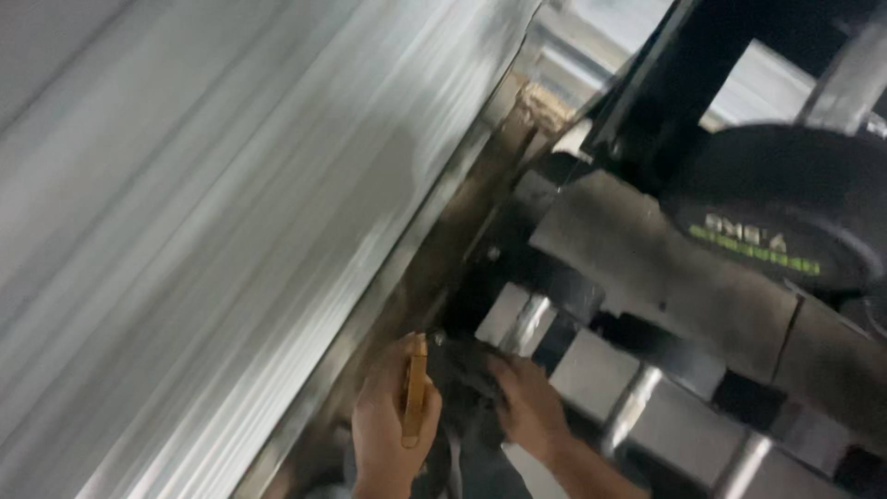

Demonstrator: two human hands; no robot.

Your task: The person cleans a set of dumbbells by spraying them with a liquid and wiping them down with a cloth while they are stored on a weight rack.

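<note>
One head-worn camera looks steeply down, tilted and blurred, close over both hands beside a metal panel [231,212].
</note>
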